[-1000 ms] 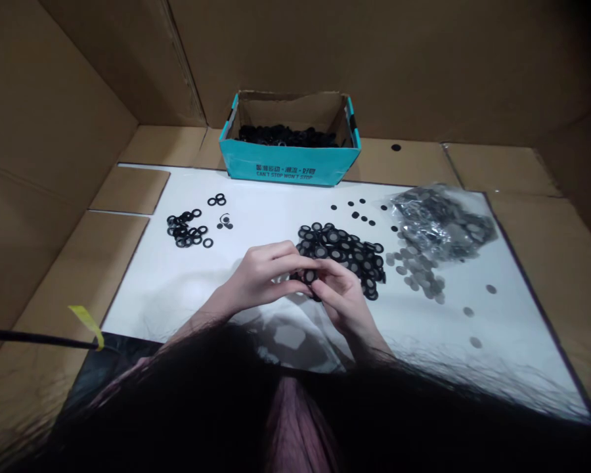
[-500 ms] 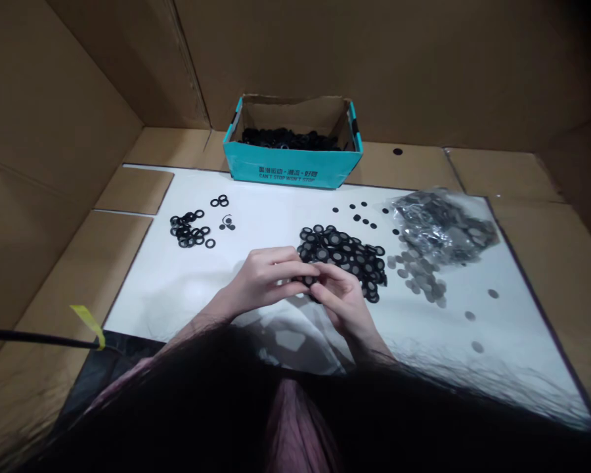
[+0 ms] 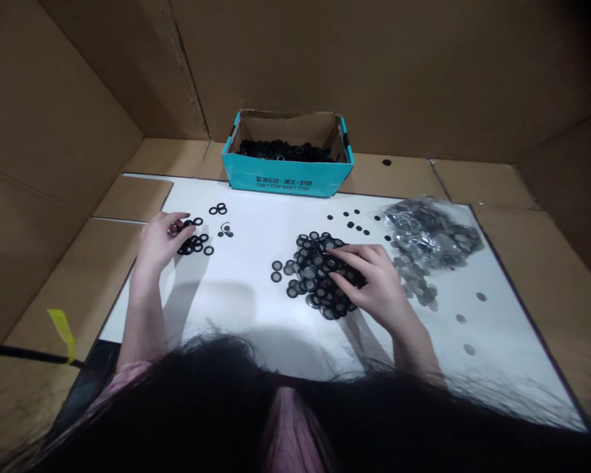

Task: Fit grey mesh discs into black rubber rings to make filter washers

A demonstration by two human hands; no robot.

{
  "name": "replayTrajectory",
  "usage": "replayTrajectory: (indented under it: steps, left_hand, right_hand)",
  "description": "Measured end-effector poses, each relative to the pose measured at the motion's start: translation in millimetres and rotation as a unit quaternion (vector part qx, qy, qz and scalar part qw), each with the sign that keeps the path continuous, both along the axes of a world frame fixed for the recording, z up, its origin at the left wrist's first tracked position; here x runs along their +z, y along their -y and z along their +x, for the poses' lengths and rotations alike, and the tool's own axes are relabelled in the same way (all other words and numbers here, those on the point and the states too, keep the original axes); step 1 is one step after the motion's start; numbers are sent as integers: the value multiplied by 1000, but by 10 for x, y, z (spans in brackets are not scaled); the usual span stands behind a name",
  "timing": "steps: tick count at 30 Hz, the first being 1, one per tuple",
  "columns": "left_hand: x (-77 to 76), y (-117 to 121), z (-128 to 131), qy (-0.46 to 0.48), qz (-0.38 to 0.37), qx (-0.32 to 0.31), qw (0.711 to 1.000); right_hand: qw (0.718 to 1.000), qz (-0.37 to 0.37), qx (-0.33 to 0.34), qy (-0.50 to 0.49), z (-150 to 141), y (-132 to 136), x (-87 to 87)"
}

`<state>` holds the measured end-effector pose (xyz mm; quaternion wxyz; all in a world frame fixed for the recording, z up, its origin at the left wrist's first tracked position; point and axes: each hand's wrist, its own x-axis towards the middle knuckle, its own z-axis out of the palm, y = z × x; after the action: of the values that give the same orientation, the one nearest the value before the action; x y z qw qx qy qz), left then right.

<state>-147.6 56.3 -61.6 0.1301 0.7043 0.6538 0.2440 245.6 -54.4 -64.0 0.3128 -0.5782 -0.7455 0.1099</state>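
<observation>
My left hand [image 3: 161, 240] is out at the left of the white sheet [image 3: 241, 295]. Its fingers are curled at the edge of a small pile of black rings [image 3: 193, 239], and a small dark ring shows pinched between thumb and fingers. My right hand [image 3: 372, 279] lies with fingers stretched flat on the right side of a large heap of black rings with grey centres [image 3: 311, 277]. Nothing shows in its grasp.
A teal cardboard box [image 3: 288, 179] with black parts inside stands at the back. A clear bag of grey discs [image 3: 431, 233] lies right, with loose grey discs [image 3: 418, 289] beside it and small black dots [image 3: 354, 220] behind the heap. Cardboard walls surround the sheet.
My hands were together in front of the heap, both working one small piece. They have parted: the left moved far left to the small ring pile, the right onto the heap.
</observation>
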Motion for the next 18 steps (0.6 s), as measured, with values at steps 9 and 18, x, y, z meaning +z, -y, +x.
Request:
replayTrajectory:
  steps: [9,18]
  left_hand:
    - [-249,-128,-181,-67,-54,47,995]
    - [-272,-110,-194,-65,-41,74,994]
  right_hand:
    - [973,53,-217,54,693,407,-114]
    - [916,6,-391,85,1046,765,-636]
